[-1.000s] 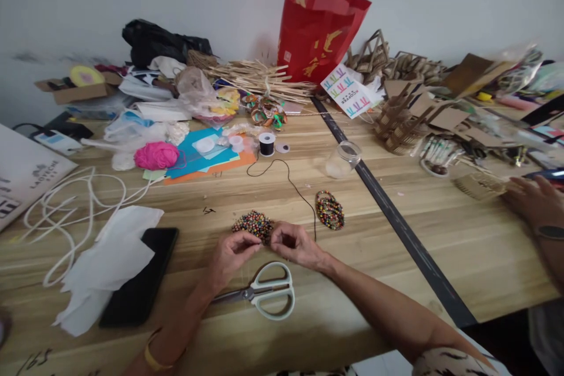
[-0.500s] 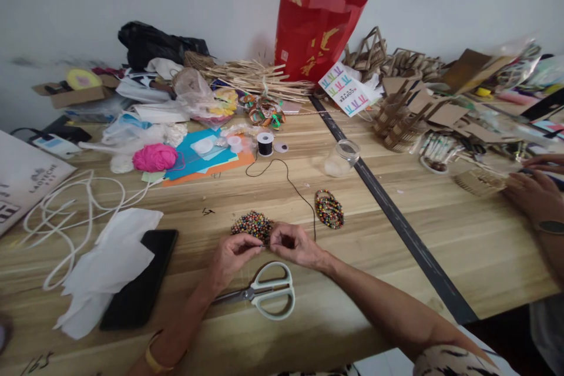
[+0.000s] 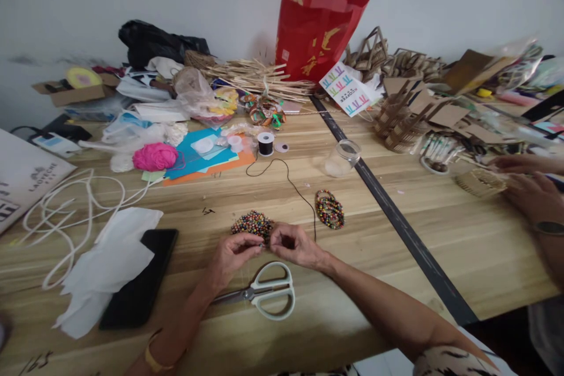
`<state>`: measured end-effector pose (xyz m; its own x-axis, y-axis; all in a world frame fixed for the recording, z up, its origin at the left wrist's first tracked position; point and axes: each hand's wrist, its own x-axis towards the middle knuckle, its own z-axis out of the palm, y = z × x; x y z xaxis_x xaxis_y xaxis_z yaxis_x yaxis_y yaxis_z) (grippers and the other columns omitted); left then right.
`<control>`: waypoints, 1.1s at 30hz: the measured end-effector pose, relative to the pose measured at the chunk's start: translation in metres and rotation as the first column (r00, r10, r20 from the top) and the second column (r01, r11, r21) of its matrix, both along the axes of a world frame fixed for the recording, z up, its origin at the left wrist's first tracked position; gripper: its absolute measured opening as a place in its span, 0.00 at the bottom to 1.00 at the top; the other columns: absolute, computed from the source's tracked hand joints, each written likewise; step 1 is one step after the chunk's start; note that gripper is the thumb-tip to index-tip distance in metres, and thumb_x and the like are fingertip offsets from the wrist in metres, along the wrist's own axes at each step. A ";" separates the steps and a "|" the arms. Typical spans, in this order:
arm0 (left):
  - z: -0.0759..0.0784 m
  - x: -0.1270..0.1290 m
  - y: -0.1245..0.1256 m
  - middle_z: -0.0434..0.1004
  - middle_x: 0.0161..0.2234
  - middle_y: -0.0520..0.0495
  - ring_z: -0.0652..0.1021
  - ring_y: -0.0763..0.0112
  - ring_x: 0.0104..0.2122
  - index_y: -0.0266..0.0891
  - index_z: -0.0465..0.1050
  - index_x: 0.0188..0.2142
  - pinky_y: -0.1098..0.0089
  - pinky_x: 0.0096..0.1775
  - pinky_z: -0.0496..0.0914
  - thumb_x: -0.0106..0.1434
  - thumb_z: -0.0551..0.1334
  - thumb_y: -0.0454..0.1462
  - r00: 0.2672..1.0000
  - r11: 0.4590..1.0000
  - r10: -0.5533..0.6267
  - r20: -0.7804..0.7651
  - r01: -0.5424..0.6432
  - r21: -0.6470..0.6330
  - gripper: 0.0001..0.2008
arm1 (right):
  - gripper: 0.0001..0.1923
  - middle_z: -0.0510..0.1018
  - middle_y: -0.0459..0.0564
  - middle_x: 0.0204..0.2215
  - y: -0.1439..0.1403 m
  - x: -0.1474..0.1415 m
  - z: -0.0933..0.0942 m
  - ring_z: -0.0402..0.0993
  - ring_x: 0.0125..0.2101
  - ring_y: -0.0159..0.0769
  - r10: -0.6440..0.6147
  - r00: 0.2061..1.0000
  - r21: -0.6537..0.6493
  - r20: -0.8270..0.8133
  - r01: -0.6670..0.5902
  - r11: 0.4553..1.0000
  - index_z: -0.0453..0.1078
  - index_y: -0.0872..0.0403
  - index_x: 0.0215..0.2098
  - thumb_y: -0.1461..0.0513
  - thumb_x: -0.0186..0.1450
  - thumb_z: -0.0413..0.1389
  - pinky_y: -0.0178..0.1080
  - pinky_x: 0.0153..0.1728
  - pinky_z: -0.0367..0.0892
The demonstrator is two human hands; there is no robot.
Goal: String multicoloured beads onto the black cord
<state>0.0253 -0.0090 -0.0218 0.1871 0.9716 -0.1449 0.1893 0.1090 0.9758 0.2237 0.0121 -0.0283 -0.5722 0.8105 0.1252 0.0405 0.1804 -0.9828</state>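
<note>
Little has shifted near the person since a moment ago: both hands stay pinched together at the bead pile, while a co-worker's second hand [image 3: 520, 163] at the right edge has come further in over a woven cardboard piece [image 3: 480, 182]; nearest, at 6 o'clock from the hands, white-handled scissors [image 3: 264, 292] lie flat on the table [image 3: 352, 305], blades pointing to 9 o'clock; the left hand [image 3: 231, 257] is closed, thumb and forefinger pinched on something too small to make out; the right hand [image 3: 294, 244] is closed likewise, fingertips nearly meeting the left's, and the black thread [image 3: 291, 183] runs down to it; the pile of mixed-colour beads [image 3: 252, 224] sits just beyond the fingertips at 12 o'clock, touching them; at 9 o'clock a black phone [image 3: 141, 282] lies partly under white tissue paper [image 3: 110, 264]; at 1 o'clock lie finished bead bracelets [image 3: 329, 210]; farther off, the thread leads to a black spool [image 3: 265, 144], with a glass jar [image 3: 342, 158] at 2 o'clock, pink yarn [image 3: 155, 156] at 10 o'clock, and a red bag [image 3: 317, 26] against the wall.
</note>
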 end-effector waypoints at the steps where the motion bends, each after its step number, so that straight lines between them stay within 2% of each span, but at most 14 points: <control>1: 0.000 0.000 0.000 0.83 0.28 0.47 0.81 0.66 0.28 0.36 0.79 0.31 0.69 0.32 0.76 0.49 0.66 0.37 1.000 1.000 -0.004 -0.007 0.004 -0.008 0.08 | 0.09 0.66 0.45 0.25 0.000 0.000 0.000 0.61 0.25 0.28 -0.003 1.000 0.000 -0.001 0.003 1.000 0.67 0.58 0.27 0.59 0.60 0.57 0.30 0.24 0.56; 10: -0.002 0.000 0.000 0.83 0.25 0.48 0.80 0.68 0.25 0.36 0.79 0.28 0.71 0.30 0.74 0.48 0.67 0.35 1.000 1.000 0.002 -0.012 -0.002 -0.019 0.07 | 0.10 0.66 0.45 0.25 0.000 0.000 0.001 0.60 0.24 0.28 -0.003 1.000 -0.005 -0.004 0.003 1.000 0.66 0.57 0.27 0.59 0.60 0.57 0.31 0.24 0.56; 20: -0.001 0.001 0.000 0.82 0.25 0.48 0.78 0.69 0.24 0.36 0.79 0.27 0.73 0.28 0.72 0.48 0.67 0.34 0.999 1.000 -0.009 -0.052 0.010 0.024 0.05 | 0.08 0.66 0.45 0.25 0.000 0.000 0.000 0.60 0.24 0.28 0.008 1.000 -0.001 0.008 -0.008 1.000 0.67 0.57 0.27 0.60 0.59 0.57 0.31 0.24 0.56; 33: 0.000 0.003 0.001 0.82 0.25 0.48 0.78 0.69 0.25 0.36 0.78 0.26 0.73 0.30 0.71 0.47 0.67 0.34 0.999 1.000 -0.005 -0.038 0.005 0.023 0.05 | 0.05 0.66 0.45 0.24 0.000 0.000 -0.002 0.61 0.24 0.28 0.005 1.000 0.016 0.024 -0.005 1.000 0.67 0.58 0.27 0.64 0.59 0.56 0.30 0.24 0.56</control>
